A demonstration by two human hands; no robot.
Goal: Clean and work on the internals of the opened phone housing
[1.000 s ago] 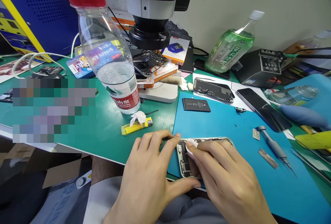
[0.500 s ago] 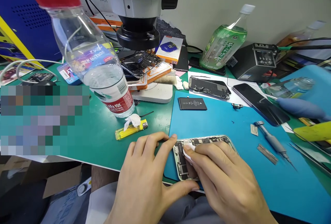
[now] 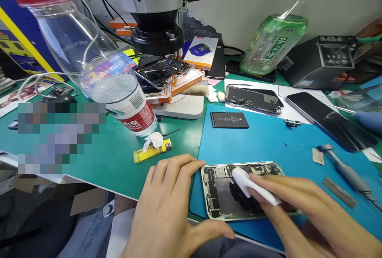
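An opened phone body (image 3: 223,194) lies on the blue mat, its circuit boards and an empty-looking grey bay showing. My left hand (image 3: 167,206) is at its left end, fingers apart; the forefinger tip touches the upper left corner and the thumb stretches below the lower edge. Between thumb and fingers my right hand (image 3: 310,206) pinches a folded white wipe (image 3: 243,180) over the middle of the phone body. The wipe and fingers hide part of the right half, and a black patch shows under the wipe. Behind it lies a black battery (image 3: 229,120).
A water bottle (image 3: 134,111) and a yellow lighter (image 3: 152,150) stand left of the blue mat (image 3: 286,138). A microscope (image 3: 158,39) hangs above stacked parts. Rightward are a screen assembly (image 3: 253,99), a dark phone (image 3: 328,121), a grey screwdriver (image 3: 346,170) and a metal strip (image 3: 339,192).
My right hand has moved right with the wipe and lifted off the left part of the phone body, uncovering it. My left thumb has dropped slightly away from the lower edge. The view has shifted.
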